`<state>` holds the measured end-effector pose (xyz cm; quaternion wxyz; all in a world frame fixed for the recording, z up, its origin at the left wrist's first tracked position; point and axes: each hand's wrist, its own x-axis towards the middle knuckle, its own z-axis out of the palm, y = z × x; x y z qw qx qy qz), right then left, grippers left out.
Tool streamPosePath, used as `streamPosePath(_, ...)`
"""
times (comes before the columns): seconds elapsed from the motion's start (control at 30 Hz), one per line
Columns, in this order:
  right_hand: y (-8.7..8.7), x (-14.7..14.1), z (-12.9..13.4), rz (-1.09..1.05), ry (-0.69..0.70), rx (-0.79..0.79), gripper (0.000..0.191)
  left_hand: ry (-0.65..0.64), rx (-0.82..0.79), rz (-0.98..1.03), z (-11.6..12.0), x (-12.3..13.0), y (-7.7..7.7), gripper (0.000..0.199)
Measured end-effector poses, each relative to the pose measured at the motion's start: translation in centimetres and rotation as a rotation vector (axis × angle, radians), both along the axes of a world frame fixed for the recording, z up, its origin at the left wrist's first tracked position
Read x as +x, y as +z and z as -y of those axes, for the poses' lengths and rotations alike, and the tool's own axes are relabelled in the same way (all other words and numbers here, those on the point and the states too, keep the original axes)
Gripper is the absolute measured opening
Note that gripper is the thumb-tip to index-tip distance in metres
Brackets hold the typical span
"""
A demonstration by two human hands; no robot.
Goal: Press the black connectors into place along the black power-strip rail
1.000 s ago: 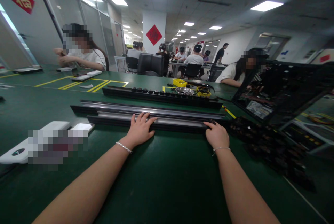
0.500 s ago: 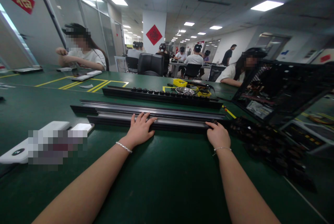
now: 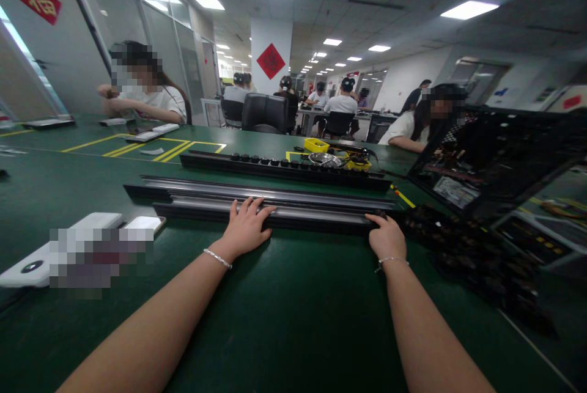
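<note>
My left hand [image 3: 246, 229] lies with fingers spread on the nearest long black rail [image 3: 312, 216], the fingertips resting along its grooved top. At the right end of the same rail is my right hand [image 3: 387, 236], its index finger stretched along the rail and the other fingers curled under. A small dark bit shows by those fingers, too unclear to name. Just behind lies a second black rail [image 3: 206, 188], parallel and close to the first. Farther back, a third black rail [image 3: 211, 163] carries a row of small black parts [image 3: 275, 162].
To the right are a heap of small black parts [image 3: 477, 258] and an upright black panel [image 3: 486, 154]. Yellow bins [image 3: 316, 145] stand at the back. A white device [image 3: 32, 266] and a phone [image 3: 145, 222] lie left. Other people [image 3: 156, 96] sit across the green table [image 3: 293, 319].
My right hand has slid slightly to the right along the rail. My left hand and the rails stay in place.
</note>
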<state>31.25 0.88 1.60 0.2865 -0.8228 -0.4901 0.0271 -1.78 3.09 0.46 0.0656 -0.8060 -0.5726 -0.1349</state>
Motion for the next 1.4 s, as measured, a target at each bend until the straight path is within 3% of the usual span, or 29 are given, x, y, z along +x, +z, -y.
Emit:
streamPosePath(0.63, -0.7, 1.1, 0.1, -0.087, -0.127, 0.049, 0.056, -0.016, 0.033, -0.012, -0.2, -0.2, -0.3, 0.056)
streamPosePath(0.83, -0.8, 1.8, 0.4, -0.097, -0.289, 0.049, 0.054, -0.008, 0.055, -0.007, -0.2, -0.1, -0.5, 0.048)
streamPosePath(1.0, -1.3, 2.0, 0.5, 0.013, -0.390, 0.131, 0.043, 0.004, 0.080, 0.012, -0.3, 0.1, -0.6, 0.043)
streamPosePath(1.2, -1.5, 1.3, 0.1, 0.093, -0.341, 0.226, 0.045, -0.002, 0.105, 0.035, -0.4, 0.2, -0.5, 0.039)
streamPosePath(1.4, -1.5, -0.6, -0.4, 0.235, -0.155, 0.353, 0.045, 0.009, 0.108, 0.040, -1.6, 0.3, -0.5, 0.036)
